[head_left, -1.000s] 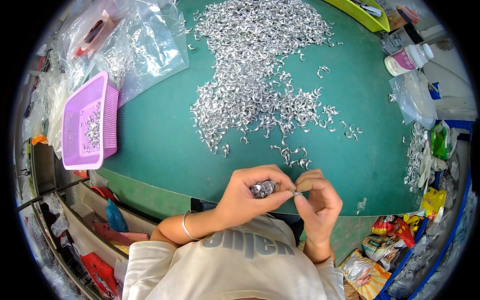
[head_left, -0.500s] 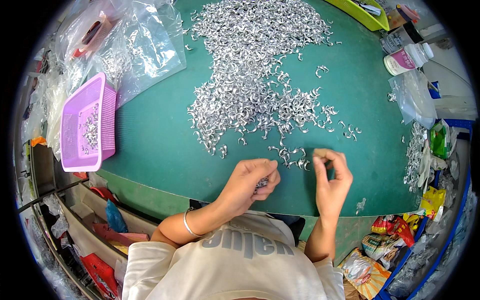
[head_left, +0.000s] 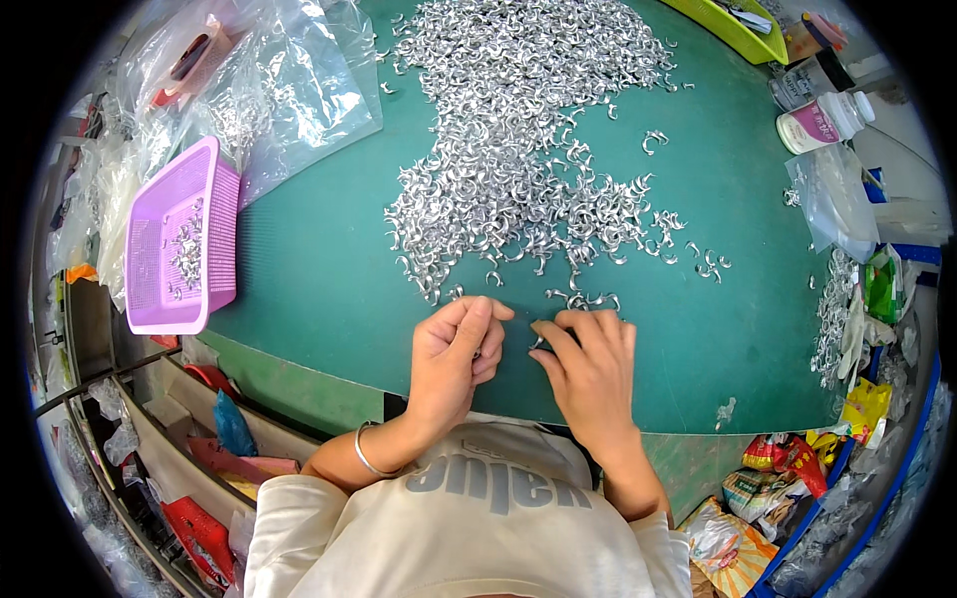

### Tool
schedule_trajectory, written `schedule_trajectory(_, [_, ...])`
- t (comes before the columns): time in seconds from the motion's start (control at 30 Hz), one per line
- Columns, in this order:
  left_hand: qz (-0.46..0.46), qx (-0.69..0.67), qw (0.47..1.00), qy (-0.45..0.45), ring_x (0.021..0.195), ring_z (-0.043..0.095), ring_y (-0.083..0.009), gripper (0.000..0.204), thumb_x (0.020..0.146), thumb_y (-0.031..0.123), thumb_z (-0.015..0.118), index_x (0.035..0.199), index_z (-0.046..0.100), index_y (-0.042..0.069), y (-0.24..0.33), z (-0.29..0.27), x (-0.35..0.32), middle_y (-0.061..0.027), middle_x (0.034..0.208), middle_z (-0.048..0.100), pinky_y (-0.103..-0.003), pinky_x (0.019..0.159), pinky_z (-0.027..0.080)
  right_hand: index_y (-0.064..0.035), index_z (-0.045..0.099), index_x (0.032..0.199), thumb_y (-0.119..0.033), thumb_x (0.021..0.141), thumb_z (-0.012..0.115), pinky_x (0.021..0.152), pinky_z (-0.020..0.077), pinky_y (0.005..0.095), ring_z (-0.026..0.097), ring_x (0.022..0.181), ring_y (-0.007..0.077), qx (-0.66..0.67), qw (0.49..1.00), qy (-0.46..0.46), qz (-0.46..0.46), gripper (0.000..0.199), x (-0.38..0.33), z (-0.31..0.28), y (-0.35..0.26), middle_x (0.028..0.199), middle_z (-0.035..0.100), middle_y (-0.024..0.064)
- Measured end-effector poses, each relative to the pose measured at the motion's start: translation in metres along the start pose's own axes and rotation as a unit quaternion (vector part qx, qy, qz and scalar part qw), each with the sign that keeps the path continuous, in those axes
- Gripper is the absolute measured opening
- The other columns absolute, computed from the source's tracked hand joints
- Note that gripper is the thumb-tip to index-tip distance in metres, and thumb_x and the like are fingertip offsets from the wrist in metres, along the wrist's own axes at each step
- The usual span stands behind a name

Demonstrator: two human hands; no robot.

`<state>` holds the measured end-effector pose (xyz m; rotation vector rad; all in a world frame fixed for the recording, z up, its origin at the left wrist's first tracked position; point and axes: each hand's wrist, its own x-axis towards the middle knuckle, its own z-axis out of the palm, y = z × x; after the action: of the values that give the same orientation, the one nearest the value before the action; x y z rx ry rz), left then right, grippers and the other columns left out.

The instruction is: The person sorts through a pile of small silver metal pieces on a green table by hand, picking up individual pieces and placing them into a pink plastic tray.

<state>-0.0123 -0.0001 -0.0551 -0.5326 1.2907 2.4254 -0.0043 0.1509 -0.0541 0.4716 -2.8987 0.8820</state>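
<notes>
Both forearms come in from lower edge, bent at elbow, converging twd centre. L hand (head_left: pixel 454 354) is curled into a loose fist, thumb on top, knuckles fwd; thin bangle at the wrist. R hand (head_left: pixel 590 367) lies palm down, fingers bent, index tip pointing twd L hand. Hands near, not touching.
</notes>
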Motion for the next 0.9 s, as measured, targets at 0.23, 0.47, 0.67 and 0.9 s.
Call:
schedule_trajectory(0.23, [-0.032, 0.032, 0.998, -0.042, 0.051, 0.034, -0.0018, 0.016, 0.088, 0.014, 0.052, 0.093, 0.057, 0.000, -0.004, -0.004, -0.004, 0.0033, 0.062, 0.043, -0.017, 0.042, 0.024, -0.0043, 0.060, 0.082, 0.001, 0.068, 0.064, 0.066, 0.0352, 0.0304, 0.048, 0.071, 0.0197, 0.077, 0.992, 0.098, 0.037, 0.015, -0.004, 0.004, 0.007, 0.077, 0.055, 0.0045])
schedule_trajectory(0.47, [0.034, 0.153, 0.981, -0.114, 0.053, 0.038, -0.0022, 0.014, 0.086, 0.012, 0.053, 0.096, 0.054, 0.001, -0.011, 0.015, -0.009, 0.0024, 0.065, 0.046, -0.016, 0.044, 0.028, -0.0010, 0.061, 0.084, 0.008, 0.071, 0.062, 0.064, 0.0375, 0.0221, 0.047, 0.069, 0.0112, 0.472, 0.856, 0.071, 0.199, 0.016, -0.017, -0.004, -0.006, 0.077, 0.059, 0.0028])
schedule_trajectory(0.67, [-0.098, -0.047, 0.989, -0.104, 0.052, 0.035, -0.0049, 0.015, 0.089, 0.016, 0.050, 0.089, 0.053, 0.001, -0.004, 0.017, 0.005, -0.0015, 0.070, 0.047, -0.017, 0.040, 0.026, -0.0022, 0.063, 0.085, 0.004, 0.073, 0.060, 0.066, 0.0402, 0.0230, 0.052, 0.072, 0.0110, 0.411, 0.882, 0.100, 0.209, 0.015, -0.016, -0.032, 0.022, 0.086, 0.064, 0.0037])
schedule_trajectory(0.9, [-0.106, -0.070, 0.984, -0.129, 0.054, 0.044, -0.0090, 0.023, 0.090, 0.021, 0.048, 0.084, 0.055, -0.001, -0.010, 0.024, 0.011, -0.0073, 0.074, 0.052, -0.018, 0.040, 0.034, -0.0027, 0.060, 0.092, -0.005, 0.072, 0.064, 0.076, 0.0374, 0.0339, 0.049, 0.084, 0.0264, -0.120, 0.974, 0.155, 0.118, 0.021, 0.019, -0.045, 0.088, 0.091, 0.056, 0.0102])
